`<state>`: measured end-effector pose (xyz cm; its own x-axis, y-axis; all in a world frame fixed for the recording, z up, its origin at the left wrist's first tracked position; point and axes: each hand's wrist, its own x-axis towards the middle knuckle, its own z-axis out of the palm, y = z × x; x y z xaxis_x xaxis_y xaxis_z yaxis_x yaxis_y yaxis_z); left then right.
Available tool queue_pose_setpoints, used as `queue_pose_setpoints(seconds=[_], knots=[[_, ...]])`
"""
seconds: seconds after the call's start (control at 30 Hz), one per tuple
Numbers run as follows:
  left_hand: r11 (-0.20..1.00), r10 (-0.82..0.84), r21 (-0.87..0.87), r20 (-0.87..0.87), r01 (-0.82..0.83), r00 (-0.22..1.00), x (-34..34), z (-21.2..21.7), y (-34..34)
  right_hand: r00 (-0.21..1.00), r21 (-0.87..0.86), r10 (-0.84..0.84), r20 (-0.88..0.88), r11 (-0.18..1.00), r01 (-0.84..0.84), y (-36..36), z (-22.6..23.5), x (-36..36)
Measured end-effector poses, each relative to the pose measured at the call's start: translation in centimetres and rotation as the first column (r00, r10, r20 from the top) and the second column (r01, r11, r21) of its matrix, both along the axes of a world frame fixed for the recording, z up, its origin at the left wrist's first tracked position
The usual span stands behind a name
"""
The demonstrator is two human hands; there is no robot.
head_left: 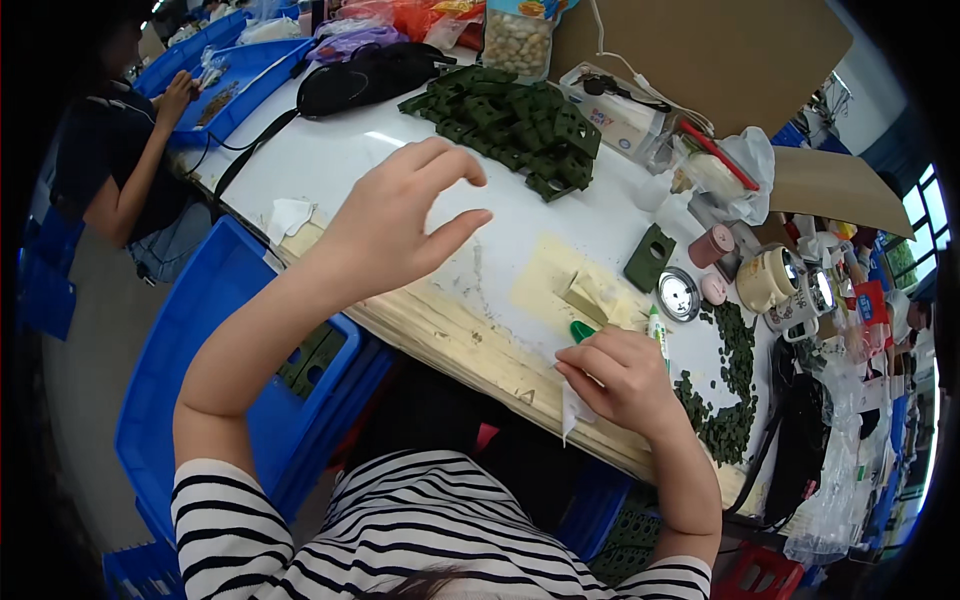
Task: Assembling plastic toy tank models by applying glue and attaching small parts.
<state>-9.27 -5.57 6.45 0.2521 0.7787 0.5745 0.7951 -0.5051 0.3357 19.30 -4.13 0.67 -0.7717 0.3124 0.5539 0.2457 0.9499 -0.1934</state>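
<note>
Left hand (402, 215) mid-frame, fingers wide, near dark-green flat holed pieces (512, 122) heaped up top; right hand (625, 375) lower right, pinched narrow, can't tell if it's holding anything.

Striped shirt (430, 505) — black, perhaps navy

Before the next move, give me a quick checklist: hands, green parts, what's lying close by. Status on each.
1. Left hand free: ok, thumb and fingers parted, nothing seen between them.
2. Right hand free: cannot tell, the fingertips are bunched and hide what may be between them.
3. Large green parts stacked neatly: not ok, jumbled in a heap beyond the left hand.
4. Single green plate apart from the heap: ok, lies to its right.
5. Small green pieces contained: not ok, loose on the table.
6. White-and-green tube clear of right hand: cannot tell, the hand overlaps its lower end.
</note>
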Motion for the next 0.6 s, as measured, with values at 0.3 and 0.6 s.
queue_pose_setpoints(seconds=[0.3,0.6], knots=[[0.975,0.214,0.169,-0.521,-0.146,0.827,6.4,-3.0,19.5,0.986,0.109,-0.093,-0.141,0.988,0.108,0.7,1.4,0.8],[0.978,0.112,0.208,-0.432,-0.022,0.895,7.2,-0.9,19.2,0.958,0.106,-0.176,-0.225,0.973,0.204,1.3,1.3,2.1]])
